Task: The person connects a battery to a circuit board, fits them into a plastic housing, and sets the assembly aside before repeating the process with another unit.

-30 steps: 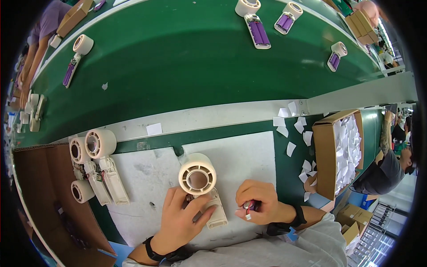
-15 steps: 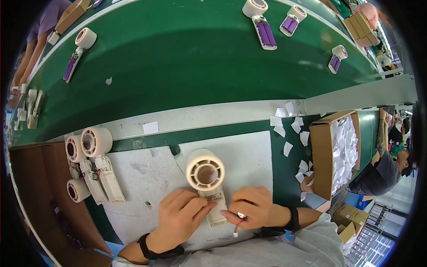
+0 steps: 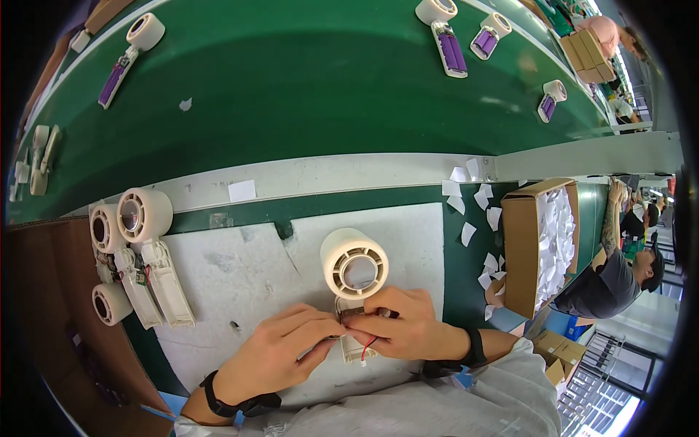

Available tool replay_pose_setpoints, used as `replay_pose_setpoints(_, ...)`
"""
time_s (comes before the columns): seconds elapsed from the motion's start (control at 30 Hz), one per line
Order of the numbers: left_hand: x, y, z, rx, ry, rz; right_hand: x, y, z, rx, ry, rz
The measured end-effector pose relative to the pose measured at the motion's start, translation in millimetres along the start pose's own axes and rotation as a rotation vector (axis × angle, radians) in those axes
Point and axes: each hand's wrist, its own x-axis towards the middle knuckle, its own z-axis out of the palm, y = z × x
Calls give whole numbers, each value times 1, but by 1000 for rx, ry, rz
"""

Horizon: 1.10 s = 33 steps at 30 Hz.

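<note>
A cream-coloured ring-shaped housing (image 3: 336,255) with a ribbed rim and a hollow centre lies on the mat in front of me. Its open handle (image 3: 352,352) points toward me, mostly covered by my fingers. My right hand (image 3: 411,324) is closed over the handle, pinching a small dark part (image 3: 354,312) near the ring. From under its fingers runs a red wire (image 3: 370,341), ending in a white connector (image 3: 363,362). My left hand (image 3: 280,353) meets it from the left with fingertips pressed together; what they grip is hidden.
Several similar housings (image 3: 149,215) lie at left beside a brown box (image 3: 44,291). At right stands a carton (image 3: 521,255) of white paper pieces, with loose scraps (image 3: 467,233) beside it. Beyond a metal rail (image 3: 328,169), housings with purple cells (image 3: 450,52) lie on a green surface. A person (image 3: 608,273) sits far right.
My right hand has moved up and left over the handle, now gripping the dark part near the ring. The ring has shifted slightly right and up in view, as the view itself moved.
</note>
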Motion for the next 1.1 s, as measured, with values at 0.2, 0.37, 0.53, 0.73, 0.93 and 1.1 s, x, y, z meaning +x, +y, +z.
replay_pose_setpoints(0.2, 3, -3, -1, -16, 22, -52, 3, 0, -2, -9, -66, 9)
replay_pose_setpoints(0.37, 1, -14, 3, 168, 172, 122, 2, -2, -5, -73, -86, 0)
replay_pose_setpoints(0.53, -6, -13, 7, 24, 63, 9, 5, 1, -4, -117, -62, -23)
replay_pose_setpoints(0.73, -3, -13, 18, -114, 130, -3, 2, 0, -3, -67, -89, -7)
replay_pose_setpoints(0.93, -7, -17, 20, -228, 185, -44, 5, 2, -7, 116, -9, -49)
replay_pose_setpoints(1.1, -5, -14, 16, -143, 83, -39, -3, 4, -7, 49, 75, -95)
